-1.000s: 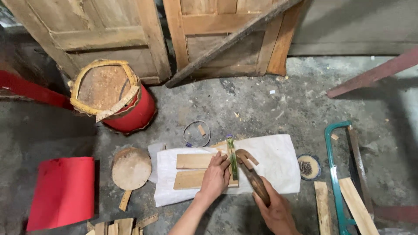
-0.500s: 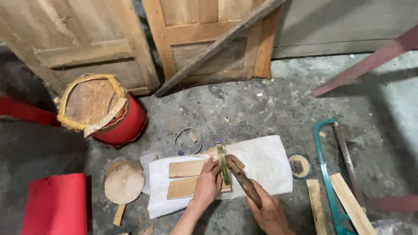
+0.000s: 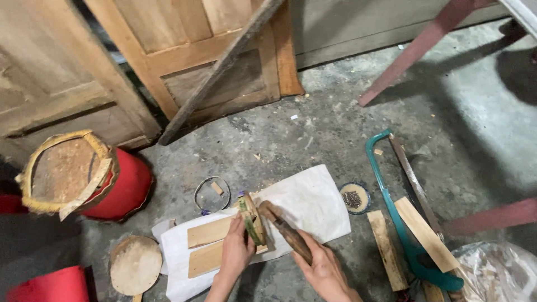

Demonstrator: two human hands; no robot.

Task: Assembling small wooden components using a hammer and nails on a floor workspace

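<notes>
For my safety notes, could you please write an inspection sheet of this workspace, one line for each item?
Surface: grey concrete floor, dusty, with a white sheet spread on it.
Job's things: two flat wooden pieces on the sheet; a green-yellow strip stands on them; a dark wooden tool.
Clutter: teal-framed saw, loose planks, small dish of nails, wire ring, round wooden disc, red drum, plastic bag.
Grippers: left hand presses the strip; right hand grips the tool.
Cables: nothing seen.
Surroundings: wooden door panels, red bars.
</notes>
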